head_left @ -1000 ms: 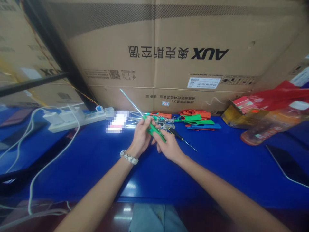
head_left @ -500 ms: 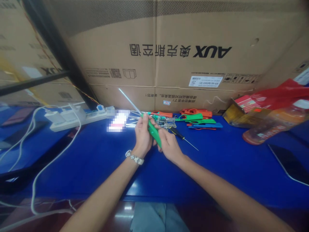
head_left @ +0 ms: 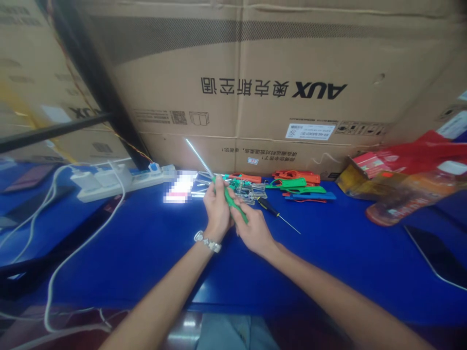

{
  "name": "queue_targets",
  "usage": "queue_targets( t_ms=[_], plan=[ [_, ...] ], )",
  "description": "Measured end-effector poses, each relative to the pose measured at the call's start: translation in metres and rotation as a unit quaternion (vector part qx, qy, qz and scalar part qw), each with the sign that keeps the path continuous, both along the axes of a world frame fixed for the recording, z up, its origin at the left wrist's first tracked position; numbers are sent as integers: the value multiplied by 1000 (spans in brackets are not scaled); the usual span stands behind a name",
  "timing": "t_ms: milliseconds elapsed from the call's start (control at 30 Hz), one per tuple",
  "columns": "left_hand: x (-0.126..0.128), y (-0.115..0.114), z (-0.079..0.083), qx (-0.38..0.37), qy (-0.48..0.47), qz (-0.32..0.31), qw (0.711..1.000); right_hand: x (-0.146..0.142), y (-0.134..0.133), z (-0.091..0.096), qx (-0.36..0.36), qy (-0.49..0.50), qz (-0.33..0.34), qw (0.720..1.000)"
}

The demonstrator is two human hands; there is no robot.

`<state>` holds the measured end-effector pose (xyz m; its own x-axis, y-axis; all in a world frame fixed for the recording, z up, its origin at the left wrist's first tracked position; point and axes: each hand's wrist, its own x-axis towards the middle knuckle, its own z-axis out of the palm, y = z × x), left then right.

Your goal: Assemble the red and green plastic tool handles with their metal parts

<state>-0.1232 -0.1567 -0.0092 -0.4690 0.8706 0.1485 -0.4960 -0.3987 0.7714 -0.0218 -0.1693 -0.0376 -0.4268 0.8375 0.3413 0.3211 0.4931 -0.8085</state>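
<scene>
Both my hands hold one green-handled tool [head_left: 239, 208] with a long, thin metal shaft, over the middle of the blue table. The shaft slants up and to the left. My left hand [head_left: 218, 206] is closed round the upper handle, thumb on top near the base of the shaft. Lower down, my right hand [head_left: 255, 231] grips the handle's end. My fingers partly cover the handle. Just behind lie loose metal and green parts [head_left: 248, 187] in a cluster. A black-and-yellow screwdriver [head_left: 269, 206] rests to the right of them.
Green plastic handles [head_left: 292, 183], orange handles [head_left: 297, 176] and a blue handle [head_left: 314, 197] are piled at the back. A power strip [head_left: 105, 189] with a white cable stands left. On the right are a drink bottle [head_left: 408, 199] and a phone [head_left: 434, 253]. A large carton [head_left: 255, 58] stands behind.
The tool has turned in my hands, so its handle now looks narrower. The shaft still points up-left. The view has shifted slightly, and the table things appear a little lower.
</scene>
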Motion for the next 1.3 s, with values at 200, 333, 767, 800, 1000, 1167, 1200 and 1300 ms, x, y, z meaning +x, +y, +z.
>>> queue_targets(
  t_ms=[200,333,767,800,1000,1167,1200,1300],
  plan=[
    [-3,3,0,-25,10,-16,1000,-2,0,-3,-9,34,15,999],
    [-5,2,0,-15,-15,-71,997,0,1,-3,-24,54,31,998],
    [-13,-3,-3,-23,24,-131,991,5,-1,-6,-42,76,61,994],
    [-14,-3,-3,-19,29,-145,989,5,-2,-6,-39,70,57,995],
    [-14,-6,0,-3,5,-192,981,7,-4,-3,-24,-17,28,999],
    [-24,-7,4,-14,145,-230,962,17,8,4,-51,-28,34,998],
    [-27,-7,4,-9,210,-229,950,20,12,6,-69,21,43,996],
    [-33,-9,2,24,373,-217,902,25,23,12,-106,189,26,976]
  ],
)
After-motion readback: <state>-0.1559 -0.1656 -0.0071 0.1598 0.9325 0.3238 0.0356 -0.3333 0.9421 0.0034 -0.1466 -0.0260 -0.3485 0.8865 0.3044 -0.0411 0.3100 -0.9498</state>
